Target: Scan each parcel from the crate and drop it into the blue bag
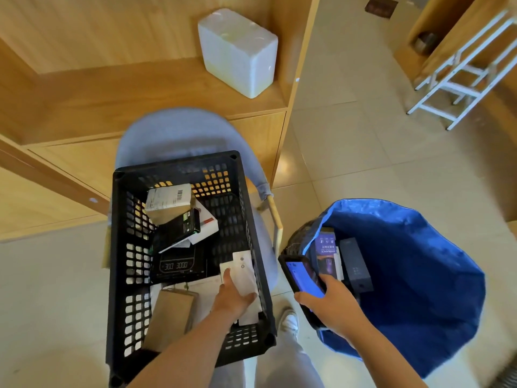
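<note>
A black slotted crate (120, 247) rests on a grey chair and holds several parcels. Inside it my left hand (232, 296) grips a flat white parcel (243, 271) near the crate's right wall. A black box printed with digits (179, 266), a beige box with a barcode (170, 203) and a brown cardboard parcel (170, 312) also lie in the crate. My right hand (330, 306) holds a phone scanner (300, 278) with a lit blue screen, between the crate and the blue bag (419, 275). A purple box (326, 252) and a dark box (356, 264) lie in the bag.
The grey chair (173, 130) stands against a wooden shelf unit (140, 93) that carries a white wrapped block (237, 51). A white step ladder (464, 68) leans at the far right. My white shoe (289, 322) is on the tiled floor between crate and bag.
</note>
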`<act>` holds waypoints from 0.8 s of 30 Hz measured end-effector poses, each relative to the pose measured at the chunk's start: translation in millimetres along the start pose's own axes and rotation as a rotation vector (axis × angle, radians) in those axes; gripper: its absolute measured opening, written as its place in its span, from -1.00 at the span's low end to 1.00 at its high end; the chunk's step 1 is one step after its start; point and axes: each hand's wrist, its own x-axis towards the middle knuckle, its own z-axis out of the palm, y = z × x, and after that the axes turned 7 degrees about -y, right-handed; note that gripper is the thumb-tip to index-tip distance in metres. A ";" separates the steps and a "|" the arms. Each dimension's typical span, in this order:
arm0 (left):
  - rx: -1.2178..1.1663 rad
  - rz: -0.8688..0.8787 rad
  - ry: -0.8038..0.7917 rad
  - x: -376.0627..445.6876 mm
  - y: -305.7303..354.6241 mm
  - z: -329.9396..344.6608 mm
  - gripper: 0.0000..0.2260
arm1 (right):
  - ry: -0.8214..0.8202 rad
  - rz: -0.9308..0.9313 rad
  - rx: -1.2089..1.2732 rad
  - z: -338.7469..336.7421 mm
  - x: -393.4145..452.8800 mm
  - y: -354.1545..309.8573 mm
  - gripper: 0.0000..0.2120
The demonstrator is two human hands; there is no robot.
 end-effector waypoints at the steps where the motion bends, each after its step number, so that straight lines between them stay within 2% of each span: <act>1: -0.015 0.011 -0.002 0.1 -0.4 0.1 -0.06 | 0.003 -0.004 -0.006 -1.1 0.0 0.6 -0.62; 5: -0.123 0.017 0.050 -0.2 -1.6 0.5 -0.17 | -0.002 -0.008 -0.016 -5.3 -0.3 0.8 -0.62; 10: -0.345 -0.074 0.113 -0.3 -8.2 -10.5 -0.32 | -0.007 -0.017 -0.021 -5.5 0.4 -1.2 -0.62; 15: -0.276 -0.169 0.085 5.6 -19.8 -21.5 -0.36 | -0.031 -0.022 -0.034 -1.2 4.8 3.8 -0.57; 19: -0.273 -0.100 0.084 3.9 -23.7 -30.0 -0.41 | -0.035 -0.008 0.000 0.4 3.1 5.5 -0.59; 20: -0.218 -0.072 0.128 0.7 -25.5 -32.8 -0.39 | -0.036 -0.007 -0.001 0.5 2.3 5.1 -0.59; 24: 0.304 0.052 0.327 -14.7 -38.2 -40.6 -0.31 | -0.033 -0.015 -0.012 2.0 2.2 2.5 -0.59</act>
